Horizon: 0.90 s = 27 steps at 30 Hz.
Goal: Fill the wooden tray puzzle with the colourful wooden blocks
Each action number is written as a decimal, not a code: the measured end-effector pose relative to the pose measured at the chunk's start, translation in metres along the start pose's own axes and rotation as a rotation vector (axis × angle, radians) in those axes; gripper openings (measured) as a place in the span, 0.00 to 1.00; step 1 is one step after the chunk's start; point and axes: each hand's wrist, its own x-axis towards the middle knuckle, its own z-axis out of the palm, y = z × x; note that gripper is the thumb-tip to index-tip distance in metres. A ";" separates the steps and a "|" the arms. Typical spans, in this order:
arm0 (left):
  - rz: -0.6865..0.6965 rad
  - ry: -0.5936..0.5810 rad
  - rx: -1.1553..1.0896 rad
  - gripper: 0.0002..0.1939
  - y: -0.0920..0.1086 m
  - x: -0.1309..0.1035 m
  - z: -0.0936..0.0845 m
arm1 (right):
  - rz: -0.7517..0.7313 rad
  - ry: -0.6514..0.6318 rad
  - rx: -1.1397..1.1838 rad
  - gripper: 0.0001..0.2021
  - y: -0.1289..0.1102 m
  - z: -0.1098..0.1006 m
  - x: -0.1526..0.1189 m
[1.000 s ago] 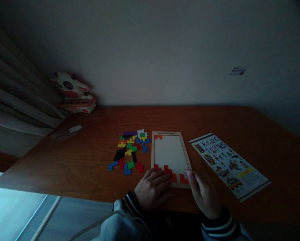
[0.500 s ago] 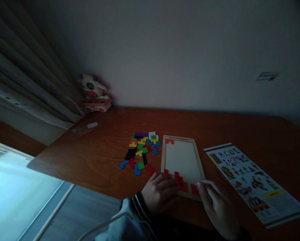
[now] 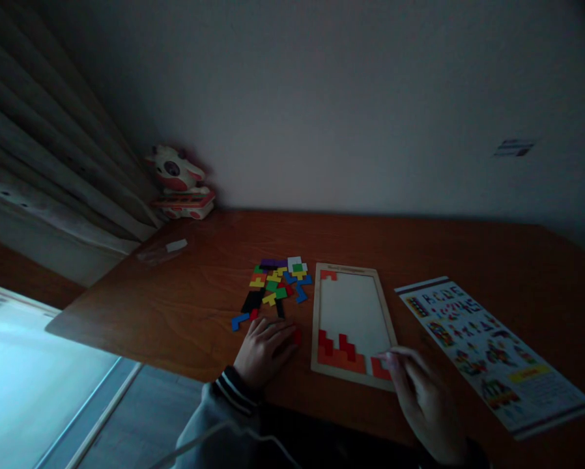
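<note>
A wooden puzzle tray (image 3: 354, 306) lies on the table, with red and orange blocks (image 3: 339, 355) along its lower edge and one orange-red block (image 3: 328, 275) in its upper left corner. Left of the tray, my left hand (image 3: 264, 350) rests palm down over the near part of a pile of coloured puzzle blocks (image 3: 275, 284). Its fingers reach out, and a red block (image 3: 298, 336) shows at their tips. My right hand (image 3: 419, 394) is at the tray's lower right corner, thumb and forefinger pinched beside a red block (image 3: 380, 369); anything between them is too small to make out.
A printed pattern sheet (image 3: 492, 355) lies right of the tray. A cow-shaped toy (image 3: 180, 182) stands at the back left, near a curtain (image 3: 53, 137) and a clear plastic bag (image 3: 158, 251). The table's left edge (image 3: 126, 345) borders the floor. A pale cable crosses my left sleeve.
My left hand has moved left from the tray's lower edge onto the near blocks of the pile, uncovering the tray's lower left corner. My right hand stays almost in place.
</note>
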 end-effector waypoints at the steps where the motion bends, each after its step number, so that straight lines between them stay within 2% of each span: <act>1: 0.005 -0.001 -0.007 0.14 0.000 0.000 0.001 | 0.002 0.003 0.000 0.13 -0.001 0.000 0.000; 10: 0.021 0.010 0.004 0.16 -0.001 -0.001 0.003 | 0.005 0.018 0.016 0.14 -0.005 -0.002 0.002; 17: -0.032 0.018 -0.019 0.15 0.005 0.002 0.001 | 0.010 0.009 0.039 0.12 -0.007 -0.001 0.002; 24: 0.031 0.063 -0.039 0.14 0.006 0.001 0.002 | -0.045 0.019 0.006 0.10 -0.007 -0.002 0.002; 27: 0.082 0.099 -0.084 0.14 0.008 0.000 0.002 | -0.094 0.047 0.021 0.09 -0.021 0.006 0.000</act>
